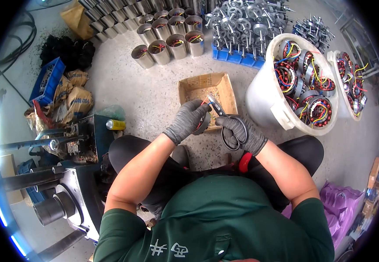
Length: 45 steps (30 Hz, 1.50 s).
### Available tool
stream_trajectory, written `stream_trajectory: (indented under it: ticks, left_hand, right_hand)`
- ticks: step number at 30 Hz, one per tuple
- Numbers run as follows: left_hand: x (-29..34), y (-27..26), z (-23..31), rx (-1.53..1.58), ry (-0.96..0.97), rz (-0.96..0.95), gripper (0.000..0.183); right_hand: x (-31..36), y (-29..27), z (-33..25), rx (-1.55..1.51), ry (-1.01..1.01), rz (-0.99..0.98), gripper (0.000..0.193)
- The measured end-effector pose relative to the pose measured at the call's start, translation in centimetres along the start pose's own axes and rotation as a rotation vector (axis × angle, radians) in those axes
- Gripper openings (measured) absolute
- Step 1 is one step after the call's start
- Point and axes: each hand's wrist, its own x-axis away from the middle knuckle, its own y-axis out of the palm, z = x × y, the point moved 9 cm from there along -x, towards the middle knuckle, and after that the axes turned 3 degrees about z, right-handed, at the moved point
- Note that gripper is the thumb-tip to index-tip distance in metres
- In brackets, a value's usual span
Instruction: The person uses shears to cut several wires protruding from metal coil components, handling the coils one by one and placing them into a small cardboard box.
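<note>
Speckled floor (119, 78) surrounds a cardboard box (187, 84); at its near edge, the left hand (185, 118) grips a motor coil (204, 125), the right hand (251, 136) wraps round scissors (218, 108) — one slip of the blades could nick fingers beside the wires (205, 101).

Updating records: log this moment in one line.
left hand: holds stator; right hand: holds scissors, blades near wires; cardboard box: open

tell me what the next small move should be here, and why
Probably close the scissors on the wire ends: the left hand holds the wires and a metal ring, the right hand grips the scissors with their blades close by, and the cardboard box at the hands, with small scraps in it, could catch trimmings.
</note>
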Motion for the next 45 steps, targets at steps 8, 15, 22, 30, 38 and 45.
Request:
stream_trajectory:
  ticks: [8,15,22,30,38,45]
  left_hand:
    - [0.2,0.3,0.1,-0.079,0.010,-0.014,0.035]
    - [-0.1,1.3,-0.8,-0.275,-0.001,-0.110,0.035]
    - [-0.3,1.0,0.9,-0.533,0.167,-0.106,0.035]
    - [1.5,-9.4,6.1,-0.390,0.224,0.220,0.039]
    - [11.1,-23.7,2.7,-0.037,0.159,0.526,0.033]
    - [15.7,-28.1,-8.2,-0.531,-0.186,0.522,0.035]
  right_hand:
    - [0.3,-0.1,0.5,0.197,-0.062,0.016,0.043]
    - [0.7,0.3,-0.9,0.242,0.004,-0.001,0.040]
    - [-0.8,-1.9,0.4,0.101,-0.020,0.067,0.034]
    - [-1.9,-4.7,1.9,0.077,-0.085,0.102,0.041]
    - [-0.6,-2.2,-1.0,0.125,-0.143,0.161,0.026]
    - [-1.2,-3.6,-0.5,0.087,-0.107,0.158,0.028]
